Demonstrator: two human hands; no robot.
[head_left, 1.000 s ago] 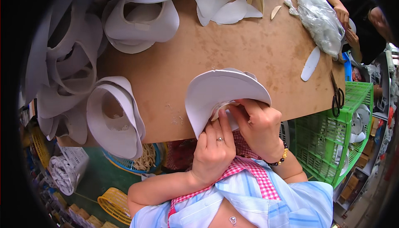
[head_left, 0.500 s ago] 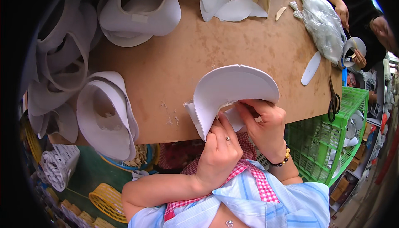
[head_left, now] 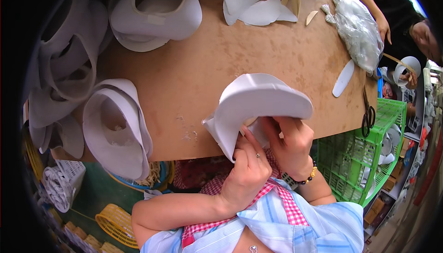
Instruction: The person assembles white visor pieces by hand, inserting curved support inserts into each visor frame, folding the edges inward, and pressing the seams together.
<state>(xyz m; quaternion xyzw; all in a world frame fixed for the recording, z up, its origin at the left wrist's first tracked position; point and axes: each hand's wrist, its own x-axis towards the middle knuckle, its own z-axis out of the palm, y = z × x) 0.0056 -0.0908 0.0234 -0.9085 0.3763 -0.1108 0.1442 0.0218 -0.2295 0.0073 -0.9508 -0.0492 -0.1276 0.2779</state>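
Note:
A white visor-shaped piece (head_left: 249, 100) with a curved brim is held over the table's near edge, its brim tilted up and away from me. My left hand (head_left: 249, 170) grips its inner left edge, the index finger reaching up inside the curve. On the other side, my right hand (head_left: 293, 144) is closed on the inner edge under the brim; its fingertips are partly hidden. Left of my hands, a nested stack of white visor pieces (head_left: 104, 151) rests at the table edge.
More white visors (head_left: 184, 17) pile up at the far left of the brown table (head_left: 230, 54). Black scissors (head_left: 368, 114) lie at the right edge above a green crate (head_left: 346, 160). A clear plastic bag (head_left: 357, 31) lies near a co-worker (head_left: 397, 13) holding a white ring-shaped piece (head_left: 417, 63).
The visor has been tipped so its brim lifts and more of its outer top shows. Both my hands keep their grip. The co-worker's white piece has moved to the right.

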